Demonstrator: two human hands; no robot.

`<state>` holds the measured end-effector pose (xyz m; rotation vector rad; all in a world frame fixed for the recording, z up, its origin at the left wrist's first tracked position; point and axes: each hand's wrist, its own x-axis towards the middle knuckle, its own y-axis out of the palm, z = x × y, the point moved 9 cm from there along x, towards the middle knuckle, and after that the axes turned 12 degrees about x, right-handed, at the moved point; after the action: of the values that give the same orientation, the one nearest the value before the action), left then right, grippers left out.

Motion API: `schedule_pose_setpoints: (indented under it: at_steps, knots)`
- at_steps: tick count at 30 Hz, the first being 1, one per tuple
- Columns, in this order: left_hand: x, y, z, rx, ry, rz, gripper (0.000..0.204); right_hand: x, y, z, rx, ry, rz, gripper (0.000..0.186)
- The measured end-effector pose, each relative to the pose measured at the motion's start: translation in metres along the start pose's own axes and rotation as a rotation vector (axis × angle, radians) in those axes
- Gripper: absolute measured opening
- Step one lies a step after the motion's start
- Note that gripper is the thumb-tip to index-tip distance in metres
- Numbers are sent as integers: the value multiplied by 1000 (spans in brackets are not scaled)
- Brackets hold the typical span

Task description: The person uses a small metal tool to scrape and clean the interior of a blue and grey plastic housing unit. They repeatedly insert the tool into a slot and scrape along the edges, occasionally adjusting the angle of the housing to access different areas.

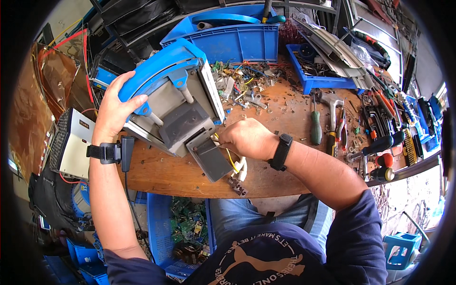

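A blue-rimmed device (166, 71) with a curved top, a grey metal body and two metal posts is propped at a tilt on the workbench. Over its left edge lies my left hand (115, 105), thumb on the blue rim and fingers around the outside. A dark grey box-shaped part (209, 159) sticks out from the device's lower end. Beside that part, my right hand (249, 137) is closed, its fingertips pinched together; what lies between them is hidden. A yellow wire (231, 159) and a white cable (241, 168) run out below the right hand.
Screws and scrap bits (256, 90) litter the wooden bench (280, 175). To the right lie a green-handled screwdriver (316, 126), a hammer (331, 102) and several more tools. Blue bins (232, 42) stand behind; a blue crate (159, 228) of circuit boards sits below the front edge.
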<state>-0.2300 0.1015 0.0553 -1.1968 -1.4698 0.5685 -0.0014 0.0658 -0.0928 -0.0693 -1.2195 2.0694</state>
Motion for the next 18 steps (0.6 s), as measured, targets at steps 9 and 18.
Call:
schedule_pose_setpoints:
  at_steps: [9, 18]
  knots:
    - [0, 0, -4, 2, 21, 0, 65, 2, 13, -19, 105, 19, -54, 9]
    - [1, 0, 1, -58, -40, 10, 69, 9, 22, -29, 194, 15, -17, 13]
